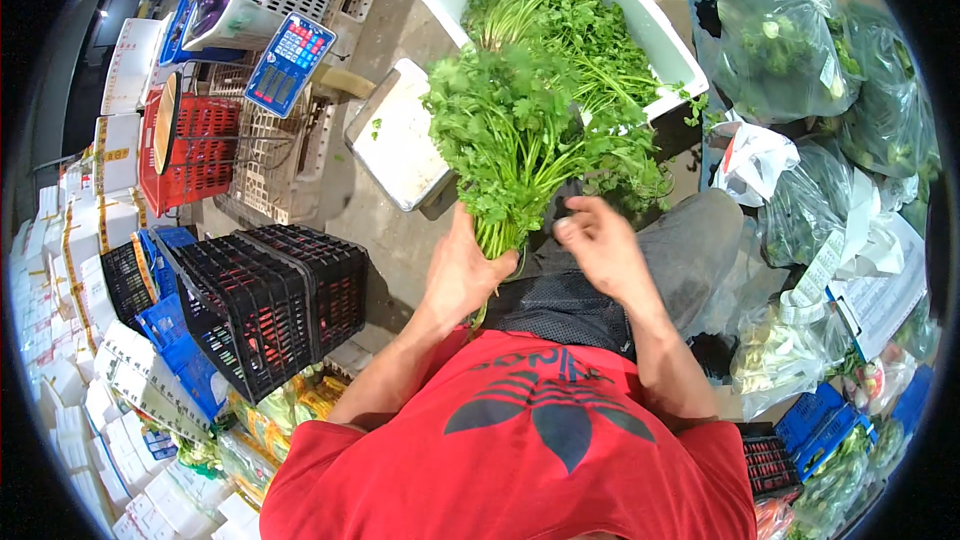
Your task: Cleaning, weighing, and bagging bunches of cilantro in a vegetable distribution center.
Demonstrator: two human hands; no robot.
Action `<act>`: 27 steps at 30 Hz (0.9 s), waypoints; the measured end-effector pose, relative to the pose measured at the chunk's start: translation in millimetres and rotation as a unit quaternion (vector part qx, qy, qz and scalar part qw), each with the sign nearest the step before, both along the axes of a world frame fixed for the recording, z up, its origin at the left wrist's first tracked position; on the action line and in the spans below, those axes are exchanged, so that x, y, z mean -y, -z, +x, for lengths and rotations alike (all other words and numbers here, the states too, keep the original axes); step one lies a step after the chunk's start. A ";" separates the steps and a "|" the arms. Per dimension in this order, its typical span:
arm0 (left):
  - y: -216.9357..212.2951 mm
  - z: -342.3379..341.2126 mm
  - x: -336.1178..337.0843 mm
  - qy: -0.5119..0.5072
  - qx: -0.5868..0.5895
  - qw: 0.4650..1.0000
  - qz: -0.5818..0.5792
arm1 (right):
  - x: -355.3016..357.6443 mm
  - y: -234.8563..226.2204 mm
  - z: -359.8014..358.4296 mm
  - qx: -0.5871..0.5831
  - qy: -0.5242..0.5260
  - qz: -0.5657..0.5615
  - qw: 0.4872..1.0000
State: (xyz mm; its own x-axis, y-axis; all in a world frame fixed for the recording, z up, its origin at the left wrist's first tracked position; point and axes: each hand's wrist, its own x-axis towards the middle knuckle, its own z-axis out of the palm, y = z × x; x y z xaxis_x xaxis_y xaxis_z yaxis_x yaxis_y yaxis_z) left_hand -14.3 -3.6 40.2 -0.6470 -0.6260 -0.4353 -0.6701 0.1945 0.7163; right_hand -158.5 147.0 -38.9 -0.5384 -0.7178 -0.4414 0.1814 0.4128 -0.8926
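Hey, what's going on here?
A person's left hand is holding a bunch of leafy greens by its stems. The right hand is raised to the right of the stems, slightly blurred; I can't tell whether it holds anything. Just beyond, more greens lie in a white box.

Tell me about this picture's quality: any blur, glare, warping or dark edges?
In the head view throughout: right hand slightly blurred, left hand and leafy bunch sharper; plastic bag catching some glare; white boxes bending along the rim; corners black.
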 end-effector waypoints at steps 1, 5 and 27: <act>-7.4 -3.8 -2.7 0.011 0.041 0.999 0.003 | 7.6 12.5 13.4 0.110 0.001 -0.086 0.990; -15.5 -0.7 -10.7 0.089 0.099 0.989 -0.069 | 38.7 -18.9 29.9 0.108 0.025 -0.244 0.964; 14.0 17.2 15.2 -0.205 -0.245 0.844 0.430 | 44.7 5.3 39.7 0.544 0.170 -0.320 0.757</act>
State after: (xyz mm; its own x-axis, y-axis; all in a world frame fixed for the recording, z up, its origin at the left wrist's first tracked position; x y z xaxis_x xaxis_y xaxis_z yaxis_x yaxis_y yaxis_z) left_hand 2.9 -18.8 26.1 -0.6870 -0.4301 -0.5857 -0.1361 -0.7156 0.6851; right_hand -118.8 102.3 -44.2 -0.3084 -0.8732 -0.3774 0.9511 -0.2770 -0.1364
